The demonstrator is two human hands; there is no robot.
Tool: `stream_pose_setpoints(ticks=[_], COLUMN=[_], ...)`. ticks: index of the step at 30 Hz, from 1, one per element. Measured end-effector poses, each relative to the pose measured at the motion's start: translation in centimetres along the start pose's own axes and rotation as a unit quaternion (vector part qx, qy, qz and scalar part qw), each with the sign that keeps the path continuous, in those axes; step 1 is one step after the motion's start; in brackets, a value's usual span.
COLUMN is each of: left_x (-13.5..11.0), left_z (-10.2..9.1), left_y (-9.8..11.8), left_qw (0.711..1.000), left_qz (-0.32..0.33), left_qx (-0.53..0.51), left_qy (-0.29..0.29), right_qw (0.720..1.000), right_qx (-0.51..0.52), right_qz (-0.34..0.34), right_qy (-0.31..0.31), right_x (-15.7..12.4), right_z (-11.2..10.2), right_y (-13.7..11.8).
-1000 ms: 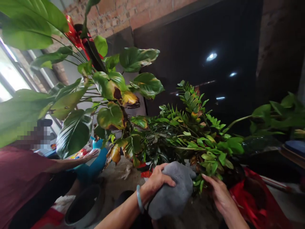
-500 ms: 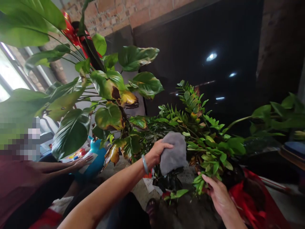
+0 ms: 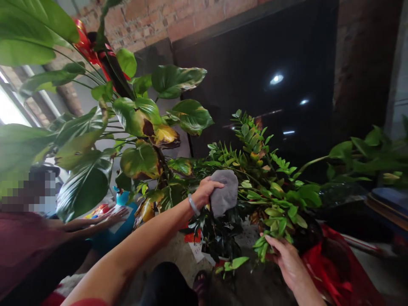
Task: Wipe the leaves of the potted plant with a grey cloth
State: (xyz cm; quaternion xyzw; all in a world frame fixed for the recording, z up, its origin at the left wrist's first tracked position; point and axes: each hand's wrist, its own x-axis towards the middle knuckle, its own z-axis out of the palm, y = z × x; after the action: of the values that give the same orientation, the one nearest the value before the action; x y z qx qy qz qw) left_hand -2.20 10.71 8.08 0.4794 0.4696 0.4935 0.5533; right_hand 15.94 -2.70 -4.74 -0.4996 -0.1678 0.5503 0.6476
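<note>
My left hand (image 3: 206, 190), with a pale bangle on the wrist, is closed on a soft grey cloth (image 3: 224, 193). The cloth hangs in front of the green foliage near the middle of the view. Lower right, my right hand (image 3: 284, 256) pinches a leafy plant stem (image 3: 263, 246) between thumb and fingers; the fingertips are partly hidden by leaves. That stem droops from a bushy potted plant (image 3: 255, 157) with small glossy leaves, some of them yellowed.
A tall large-leaved plant (image 3: 137, 159) with brown-edged leaves stands left. Behind is a dark glossy panel (image 3: 229, 76) against a brick wall. A seated person (image 3: 28, 242) at lower left rests hands by a blue object (image 3: 123, 221). Red wrapping (image 3: 338, 259) surrounds the pot, lower right.
My left hand has lifted the cloth slightly up against the foliage. My right hand keeps its hold on the stem. The whole view has shifted a little.
</note>
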Motion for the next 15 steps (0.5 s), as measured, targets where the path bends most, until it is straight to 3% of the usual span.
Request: stream_pose_setpoints(ticks=[3, 6, 8, 11, 13, 15], left_x=[-1.7, -1.5, -1.2, -2.1, -3.7, -5.4], left_z=[-0.2, 1.5, 2.9, 4.1, 3.8, 2.9], left_y=[1.6, 3.5, 3.3, 0.5, -1.3, -1.9], left_qw=[0.999, 0.984, 0.976, 0.988, 0.993, 0.988], left_qz=[0.040, 0.172, 0.215, 0.139, 0.042, -0.028], left_qx=[0.007, 0.017, 0.029, 0.060, 0.087, 0.105], left_qy=[-0.028, -0.034, -0.030, -0.041, -0.072, -0.111], right_qw=[1.000, 0.999, 0.999, 0.999, 0.999, 0.999], right_qx=[0.015, 0.032, 0.041, 0.050, 0.048, 0.044], right_qz=[0.007, 0.001, -0.010, -0.019, -0.014, -0.009], right_qy=[0.000, 0.001, 0.005, 0.010, 0.009, 0.004], right_x=[-0.1, -0.1, 0.0, 0.0, 0.1, 0.2], right_z=[0.2, 0.6, 0.8, 0.8, 0.4, 0.0], right_y=[-0.2, -0.1, 0.1, 0.4, 0.5, 0.6])
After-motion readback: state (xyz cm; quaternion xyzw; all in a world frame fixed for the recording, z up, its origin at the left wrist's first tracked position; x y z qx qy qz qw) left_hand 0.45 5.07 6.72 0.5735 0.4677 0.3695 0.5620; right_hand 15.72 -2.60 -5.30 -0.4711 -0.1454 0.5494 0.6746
